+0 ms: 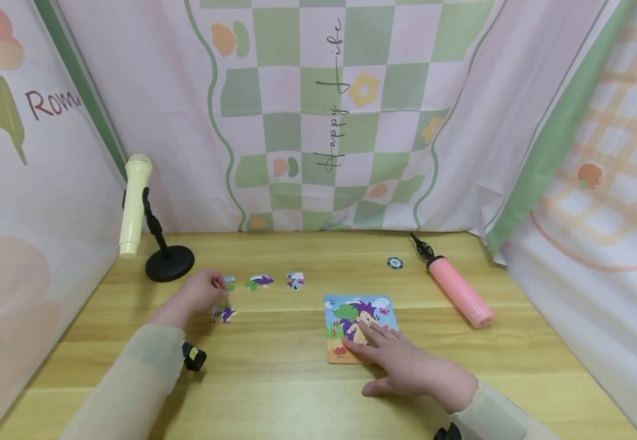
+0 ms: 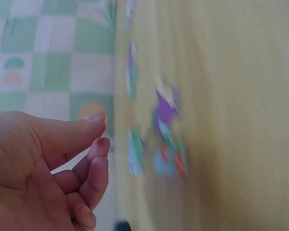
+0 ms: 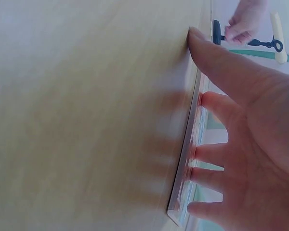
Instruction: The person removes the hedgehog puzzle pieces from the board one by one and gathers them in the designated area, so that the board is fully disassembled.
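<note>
My left hand [image 1: 203, 288] hovers over the table at the left, fingers curled and thumb tip close to the index fingertip; nothing shows between them in the left wrist view. Beneath it lies a blue-and-green puzzle piece [image 2: 135, 153]. Nearer the front are a purple puzzle piece [image 2: 166, 107] and a piece with red flowers [image 2: 171, 159]; blur hides whether these two are joined. Two further pieces, one purple and green [image 1: 261, 282] and one white and blue [image 1: 295, 281], sit to the right. My right hand [image 1: 397, 360], fingers spread, rests its fingertips on a square hedgehog picture puzzle [image 1: 347, 313].
A cream microphone [image 1: 134, 208] on a black stand [image 1: 170, 264] stands at the back left. Toward the back right lie a pink hand pump [image 1: 461, 290] and a small round black-and-white disc [image 1: 395, 263]. Patterned curtains [image 1: 318, 122] enclose the wooden table [image 1: 274, 379].
</note>
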{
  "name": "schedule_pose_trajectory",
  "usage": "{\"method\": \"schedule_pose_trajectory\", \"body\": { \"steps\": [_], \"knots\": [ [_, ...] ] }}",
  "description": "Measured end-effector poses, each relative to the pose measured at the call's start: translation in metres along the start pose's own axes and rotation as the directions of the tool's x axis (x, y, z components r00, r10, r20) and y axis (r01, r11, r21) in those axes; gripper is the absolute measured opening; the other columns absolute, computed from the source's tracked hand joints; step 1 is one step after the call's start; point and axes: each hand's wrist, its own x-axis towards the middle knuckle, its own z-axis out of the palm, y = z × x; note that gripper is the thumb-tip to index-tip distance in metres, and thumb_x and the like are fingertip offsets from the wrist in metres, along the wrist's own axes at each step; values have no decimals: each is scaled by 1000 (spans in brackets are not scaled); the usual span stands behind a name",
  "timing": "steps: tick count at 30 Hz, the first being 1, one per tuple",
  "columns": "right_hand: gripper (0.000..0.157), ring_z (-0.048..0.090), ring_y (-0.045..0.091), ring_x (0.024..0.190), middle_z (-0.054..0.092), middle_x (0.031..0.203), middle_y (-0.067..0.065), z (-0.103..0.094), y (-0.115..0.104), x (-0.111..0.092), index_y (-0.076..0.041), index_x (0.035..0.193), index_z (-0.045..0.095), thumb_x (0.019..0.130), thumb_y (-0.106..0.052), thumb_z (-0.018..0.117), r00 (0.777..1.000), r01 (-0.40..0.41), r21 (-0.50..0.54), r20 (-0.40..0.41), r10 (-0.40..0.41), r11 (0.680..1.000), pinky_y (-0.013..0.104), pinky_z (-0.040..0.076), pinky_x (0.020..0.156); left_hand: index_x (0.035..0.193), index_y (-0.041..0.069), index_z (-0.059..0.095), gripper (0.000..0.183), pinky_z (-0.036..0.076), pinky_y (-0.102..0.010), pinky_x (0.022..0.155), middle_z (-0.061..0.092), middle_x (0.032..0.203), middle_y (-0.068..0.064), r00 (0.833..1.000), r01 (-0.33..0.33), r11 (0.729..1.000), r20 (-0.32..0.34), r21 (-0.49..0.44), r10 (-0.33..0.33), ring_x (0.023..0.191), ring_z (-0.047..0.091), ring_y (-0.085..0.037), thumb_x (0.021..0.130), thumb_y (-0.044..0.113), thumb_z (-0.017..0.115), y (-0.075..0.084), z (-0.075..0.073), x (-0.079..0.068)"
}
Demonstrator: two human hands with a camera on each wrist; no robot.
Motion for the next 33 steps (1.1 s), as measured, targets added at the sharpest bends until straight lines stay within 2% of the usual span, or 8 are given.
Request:
{"method": "schedule_pose_trajectory", "body": {
  "steps": [4,8,12,18,22,28,31,33],
  "knots": [
    [81,13,43,145,17,160,22,0,0,0,-29,155,33,86,-58,65,1000,-1,-4,0,1,1000,64,15,111,91,6,63,7,49,-35,65,60,88,-9,999,-31,999,14,-12,31,77,57,-24,89,9,69,26,10,7],
    [82,13,43,145,17,160,22,1,1,0,-29,155,33,86,-58,65,1000,-1,-11,-5,1,1000,65,15,110,93,6,64,10,51,-34,66,61,89,-8,998,-53,998,38,-37,54,78,58,-23,87,10,71,55,30,12],
    [82,13,43,145,16,160,22,2,3,0,-31,155,32,85,-59,65,1000,-7,-7,-2,7,1000,64,15,111,95,6,65,14,51,-34,70,61,88,-5,990,-120,992,75,-41,123,80,58,-20,85,10,74,83,58,17],
    [83,13,43,145,17,160,22,2,3,-1,-31,154,33,84,-61,64,1000,2,-4,-6,-2,1000,65,16,110,88,10,67,12,51,-32,68,62,84,-1,961,-218,975,162,-52,223,76,58,-18,82,10,77,117,103,22],
    [82,13,42,145,16,160,22,4,5,-1,-32,154,33,85,-61,64,1000,11,5,-5,-11,1000,64,17,110,86,13,70,9,51,-32,69,63,83,1,944,-238,968,216,-85,251,76,59,-17,82,10,77,133,125,19],
    [82,12,42,146,15,160,21,4,7,0,-31,155,32,85,-60,64,1000,18,-6,-18,-18,1000,65,17,110,85,15,73,6,49,-28,70,63,78,8,916,-304,952,264,-35,302,74,58,-11,83,12,78,149,150,14],
    [81,12,42,146,15,160,21,4,6,-1,-29,155,33,86,-58,65,999,23,-12,-24,-23,1000,65,18,110,84,15,73,5,49,-28,70,62,78,8,909,-308,951,292,-11,297,74,57,-11,84,14,78,155,159,10],
    [81,12,42,145,15,160,22,4,5,-1,-28,154,34,86,-56,66,999,28,-15,-25,-28,1000,64,19,110,83,15,71,7,48,-28,70,61,78,8,912,-304,952,291,11,288,74,56,-11,84,15,78,158,164,7]
  ]
}}
